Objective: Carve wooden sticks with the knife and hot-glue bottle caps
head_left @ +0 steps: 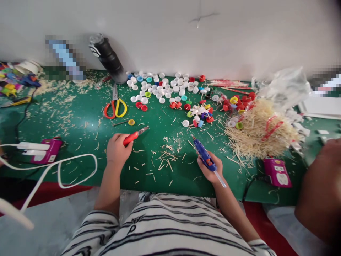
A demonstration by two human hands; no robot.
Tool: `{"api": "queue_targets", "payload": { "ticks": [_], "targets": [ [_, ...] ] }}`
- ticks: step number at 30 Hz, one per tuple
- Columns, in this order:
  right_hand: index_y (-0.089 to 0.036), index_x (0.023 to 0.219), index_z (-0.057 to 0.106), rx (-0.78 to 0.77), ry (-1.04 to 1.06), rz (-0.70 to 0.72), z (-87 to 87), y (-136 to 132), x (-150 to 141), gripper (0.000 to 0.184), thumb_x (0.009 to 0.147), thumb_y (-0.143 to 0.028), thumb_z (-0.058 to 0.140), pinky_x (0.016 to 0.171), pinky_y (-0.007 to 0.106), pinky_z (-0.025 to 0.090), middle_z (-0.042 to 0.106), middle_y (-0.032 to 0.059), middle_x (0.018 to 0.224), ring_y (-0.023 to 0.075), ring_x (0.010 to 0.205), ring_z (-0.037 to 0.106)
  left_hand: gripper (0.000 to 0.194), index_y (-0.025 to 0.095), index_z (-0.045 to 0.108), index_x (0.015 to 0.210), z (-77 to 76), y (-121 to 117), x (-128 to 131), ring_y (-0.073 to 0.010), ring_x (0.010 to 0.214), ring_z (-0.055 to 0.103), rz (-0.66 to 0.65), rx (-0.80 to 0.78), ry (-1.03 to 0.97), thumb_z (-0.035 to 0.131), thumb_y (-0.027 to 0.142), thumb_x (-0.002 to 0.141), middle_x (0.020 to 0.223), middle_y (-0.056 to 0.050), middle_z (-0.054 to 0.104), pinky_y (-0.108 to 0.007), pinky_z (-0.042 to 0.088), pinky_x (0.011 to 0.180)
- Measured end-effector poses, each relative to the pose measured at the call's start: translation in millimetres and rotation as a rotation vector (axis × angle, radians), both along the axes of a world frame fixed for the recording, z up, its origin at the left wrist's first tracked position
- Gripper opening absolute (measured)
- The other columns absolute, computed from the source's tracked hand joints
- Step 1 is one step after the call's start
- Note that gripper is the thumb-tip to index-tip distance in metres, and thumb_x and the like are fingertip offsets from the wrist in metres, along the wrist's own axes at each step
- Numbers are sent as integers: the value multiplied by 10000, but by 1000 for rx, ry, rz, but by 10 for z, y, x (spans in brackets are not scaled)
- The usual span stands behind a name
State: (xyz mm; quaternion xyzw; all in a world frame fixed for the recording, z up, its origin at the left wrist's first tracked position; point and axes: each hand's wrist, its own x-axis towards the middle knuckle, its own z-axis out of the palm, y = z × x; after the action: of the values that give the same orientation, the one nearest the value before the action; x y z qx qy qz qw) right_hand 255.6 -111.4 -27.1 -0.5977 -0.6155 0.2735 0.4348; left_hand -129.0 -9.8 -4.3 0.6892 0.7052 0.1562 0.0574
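My left hand (119, 151) is closed around a red utility knife (131, 138), its blade showing and pointing up to the right. In my right hand (211, 167) lies a blue glue gun (204, 153), nozzle up to the left, a clear glue stick (220, 179) sticking out of its rear. Cut wooden slivers (165, 160) are scattered on the green table (149, 177) between my hands. Past the knife lie a yellow cap (131, 122) with a thin stick beside it, and scissors (115, 106) with red and yellow handles. Small cap-and-stick pieces (198, 112) sit beyond the glue gun.
Many white and coloured bottle caps (160, 89) spread along the back. A heap of wooden sticks (263, 131) and a plastic bag (282, 89) are right. Pink power boxes (277, 173) stand on both sides, with white cables (77, 156) left. Another person's arm (321, 181) reaches in at right.
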Motion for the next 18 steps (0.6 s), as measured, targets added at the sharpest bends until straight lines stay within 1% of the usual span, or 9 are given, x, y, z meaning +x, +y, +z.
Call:
{"api": "queue_targets", "payload": {
  "ticks": [3,5,7,9,10,12,15,18],
  "targets": [
    [-236,1005,656,0,-3,0,7,14,-3,165,843,-262,679,621,292,501,664,11,794,151,631,601,386,197,714,1175,45,24,-42,-338,1065,621,8,-47,36,632,341,826,1173,-122,645,-479,478,997],
    [-234,1002,659,11,-4,5,12,21,-7,164,840,-255,679,617,287,500,665,9,789,150,629,604,423,224,700,1215,102,53,-24,-349,1132,600,1,-63,9,641,384,827,1227,-116,628,-504,451,1042],
    [-234,1004,658,18,-4,8,15,26,-11,168,838,-252,678,609,283,501,678,13,797,149,622,609,456,220,678,1246,153,113,-4,-315,1117,615,-10,-71,-78,642,411,834,1251,-114,619,-474,461,1048],
    [-233,1010,659,19,-7,7,16,30,-15,178,835,-254,680,604,280,506,694,19,808,149,613,614,485,186,653,1272,176,212,0,-270,1037,644,27,-57,-151,632,417,846,1230,-124,628,-422,496,1006],
    [-233,1011,661,19,-12,6,17,31,-16,182,831,-256,682,603,281,510,700,22,813,150,611,616,493,173,646,1280,173,274,-4,-266,1014,646,65,-40,-144,627,418,852,1202,-130,639,-415,506,986],
    [-230,1003,665,22,-22,2,18,35,-17,181,825,-260,684,602,281,516,705,25,809,153,608,620,485,169,652,1275,140,407,-11,-294,1050,630,123,-5,-78,625,414,858,1136,-136,658,-431,503,977],
    [-227,983,669,30,-30,-1,19,42,-16,165,823,-264,681,603,279,521,706,24,798,154,605,623,483,191,660,1274,55,588,6,-299,1041,629,101,-10,-39,654,405,841,1117,-133,658,-431,501,963],
    [-226,980,674,17,-32,-1,19,46,-13,162,824,-270,678,597,273,519,705,20,786,149,598,624,403,213,707,1200,-10,710,55,-292,1026,630,62,10,-21,658,380,836,1101,-128,657,-414,502,951]
  ]
}}
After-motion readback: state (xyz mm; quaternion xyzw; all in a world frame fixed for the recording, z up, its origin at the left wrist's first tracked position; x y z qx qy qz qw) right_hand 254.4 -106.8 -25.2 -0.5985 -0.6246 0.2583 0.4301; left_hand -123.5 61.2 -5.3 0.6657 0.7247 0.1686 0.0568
